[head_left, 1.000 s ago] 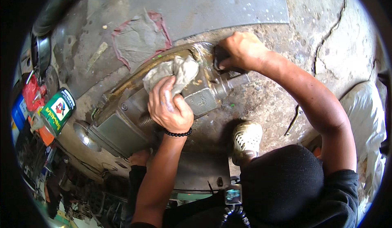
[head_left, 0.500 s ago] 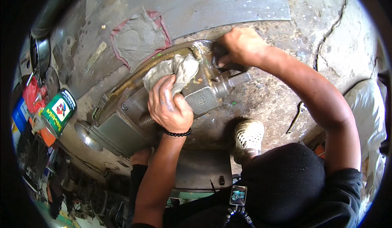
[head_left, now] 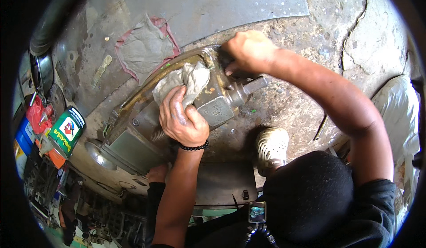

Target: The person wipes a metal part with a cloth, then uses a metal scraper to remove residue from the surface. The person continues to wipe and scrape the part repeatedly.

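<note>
A heavy, grimy metal machine part [head_left: 146, 146] lies aslant on the floor in front of me, with a threaded screw and a short round shaft [head_left: 255, 85] at its right end. My left hand [head_left: 183, 121], a black beaded bracelet at its wrist, presses a crumpled grey rag [head_left: 195, 79] against the part's upper face. At the far right end my right hand [head_left: 250, 50] is closed, knuckles up, around something dark against the metal. The fingers and shadow hide most of what it grips.
A grey cloth with a red border [head_left: 146, 48] lies beyond the part, near a metal sheet [head_left: 213, 8]. Leftward stands a green can [head_left: 66, 132] beside a red plastic bag [head_left: 40, 115]. A shoe [head_left: 271, 146], a tool [head_left: 320, 128] and a white sack [head_left: 397, 110] are rightward.
The whole view has shifted slightly. My right hand has slid a little to the left along the part's end; my left hand stays on the rag.
</note>
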The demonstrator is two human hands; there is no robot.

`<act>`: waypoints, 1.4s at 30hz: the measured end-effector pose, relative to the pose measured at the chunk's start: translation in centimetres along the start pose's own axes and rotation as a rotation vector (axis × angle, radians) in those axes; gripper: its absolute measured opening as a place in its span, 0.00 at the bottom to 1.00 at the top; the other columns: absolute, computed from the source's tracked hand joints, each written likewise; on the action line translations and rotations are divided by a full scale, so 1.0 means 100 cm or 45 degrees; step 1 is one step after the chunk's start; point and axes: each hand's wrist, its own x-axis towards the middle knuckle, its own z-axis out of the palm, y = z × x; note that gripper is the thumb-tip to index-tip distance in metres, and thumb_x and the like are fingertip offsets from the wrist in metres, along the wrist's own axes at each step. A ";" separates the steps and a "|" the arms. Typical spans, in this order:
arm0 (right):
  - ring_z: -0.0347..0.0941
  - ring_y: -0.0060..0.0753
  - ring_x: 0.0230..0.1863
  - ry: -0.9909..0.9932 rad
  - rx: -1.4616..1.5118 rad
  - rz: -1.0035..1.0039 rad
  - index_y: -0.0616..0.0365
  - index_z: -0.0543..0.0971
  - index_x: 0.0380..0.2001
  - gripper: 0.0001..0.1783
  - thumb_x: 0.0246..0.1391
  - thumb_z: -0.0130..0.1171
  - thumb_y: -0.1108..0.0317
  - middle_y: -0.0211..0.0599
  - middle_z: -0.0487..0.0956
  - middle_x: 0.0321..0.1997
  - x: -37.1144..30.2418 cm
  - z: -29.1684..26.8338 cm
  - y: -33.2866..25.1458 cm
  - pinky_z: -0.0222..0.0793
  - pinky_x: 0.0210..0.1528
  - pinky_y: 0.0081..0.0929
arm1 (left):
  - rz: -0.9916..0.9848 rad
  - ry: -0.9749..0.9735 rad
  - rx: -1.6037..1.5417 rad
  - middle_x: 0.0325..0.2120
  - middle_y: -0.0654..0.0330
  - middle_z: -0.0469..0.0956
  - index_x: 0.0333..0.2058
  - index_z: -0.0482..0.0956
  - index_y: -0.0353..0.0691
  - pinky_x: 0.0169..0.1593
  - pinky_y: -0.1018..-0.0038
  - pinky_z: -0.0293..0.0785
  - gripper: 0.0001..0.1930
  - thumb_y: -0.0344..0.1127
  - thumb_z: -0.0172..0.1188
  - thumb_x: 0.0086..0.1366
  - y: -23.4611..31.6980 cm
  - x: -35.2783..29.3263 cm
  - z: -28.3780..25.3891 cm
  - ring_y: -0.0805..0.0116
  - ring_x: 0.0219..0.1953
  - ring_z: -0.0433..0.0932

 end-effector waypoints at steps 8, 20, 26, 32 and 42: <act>0.85 0.47 0.42 0.089 0.000 -0.135 0.57 0.86 0.34 0.22 0.49 0.73 0.49 0.46 0.86 0.35 -0.002 0.004 0.004 0.80 0.47 0.38 | -0.025 0.010 0.004 0.39 0.51 0.83 0.41 0.81 0.35 0.46 0.55 0.75 0.15 0.31 0.47 0.62 0.000 -0.002 0.001 0.47 0.40 0.81; 0.84 0.47 0.43 0.009 -0.038 0.147 0.55 0.86 0.36 0.21 0.48 0.73 0.49 0.46 0.86 0.37 -0.006 0.002 0.002 0.80 0.48 0.39 | -0.030 0.015 0.030 0.39 0.51 0.83 0.40 0.81 0.35 0.46 0.55 0.76 0.14 0.32 0.47 0.64 -0.002 -0.004 -0.001 0.47 0.39 0.82; 0.85 0.46 0.43 -0.010 0.007 0.038 0.55 0.86 0.38 0.22 0.49 0.73 0.48 0.45 0.86 0.36 -0.007 0.005 0.009 0.80 0.46 0.39 | -0.018 -0.034 0.020 0.40 0.50 0.82 0.41 0.80 0.34 0.46 0.56 0.76 0.15 0.35 0.45 0.68 -0.001 -0.002 -0.002 0.47 0.40 0.81; 0.84 0.47 0.44 0.059 0.129 -0.005 0.55 0.86 0.35 0.22 0.48 0.73 0.47 0.47 0.86 0.35 -0.004 0.010 0.008 0.79 0.48 0.41 | -0.036 -0.028 -0.006 0.40 0.48 0.81 0.41 0.79 0.33 0.49 0.54 0.74 0.15 0.34 0.46 0.67 0.002 -0.001 -0.001 0.46 0.42 0.80; 0.84 0.49 0.43 0.105 0.129 -0.071 0.57 0.86 0.37 0.24 0.46 0.75 0.47 0.47 0.86 0.37 -0.005 0.014 0.009 0.79 0.48 0.42 | -0.043 -0.035 0.008 0.40 0.49 0.81 0.40 0.79 0.33 0.47 0.55 0.75 0.14 0.34 0.48 0.64 0.002 -0.002 -0.001 0.46 0.41 0.81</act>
